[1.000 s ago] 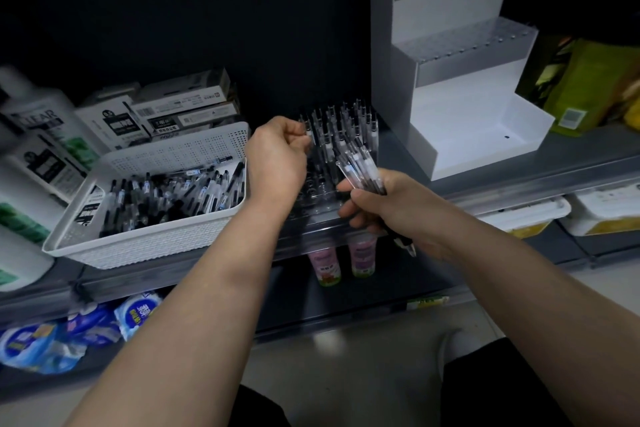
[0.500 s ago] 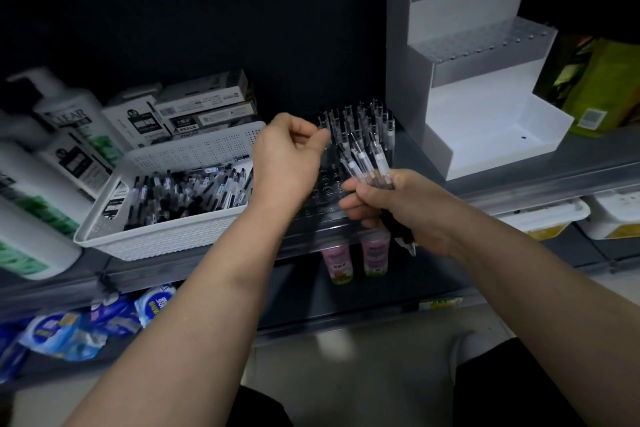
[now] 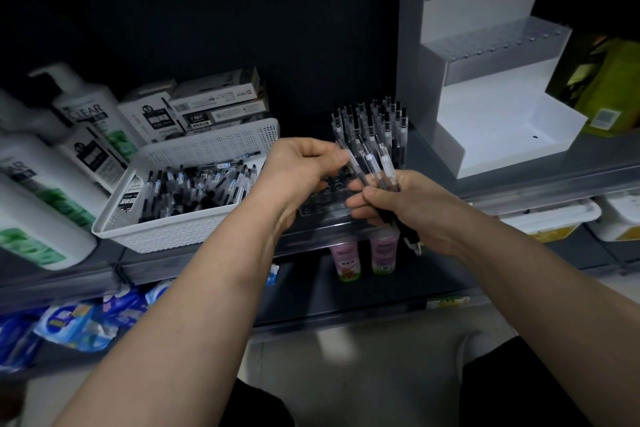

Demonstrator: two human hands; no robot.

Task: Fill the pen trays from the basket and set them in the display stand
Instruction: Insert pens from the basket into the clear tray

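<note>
The left hand (image 3: 304,166) has come off the far rows of the pen tray (image 3: 332,199) and back to the bundle of pens (image 3: 375,166) in the right hand (image 3: 412,208). A second ago its fingers were up among the standing pens (image 3: 372,121), apparently seating one; now thumb and forefinger are pinched on the upper end of a single pen at the left edge of the bundle. One insertion appears finished and the next pen is being drawn.

The right hand is closed around the bundle, tips pointing down past the shelf (image 3: 519,191) edge, and has barely shifted across the three frames — it serves as the magazine.

Tray status: it sits on the shelf between the basket (image 3: 214,146) and the display stand (image 3: 485,135). The far rows are filled with upright pens; the near rows show empty holes. Filling is only partly done by my estimate.

The basket holds a large heap of loose pens. In the display stand, the lower bay is empty, while a clear perforated tray on the upper step carries no pens that I can make out. No filled tray has been set in yet.

Risk noted — pulling one pen from a tight bundle could drag its neighbours loose.
</note>
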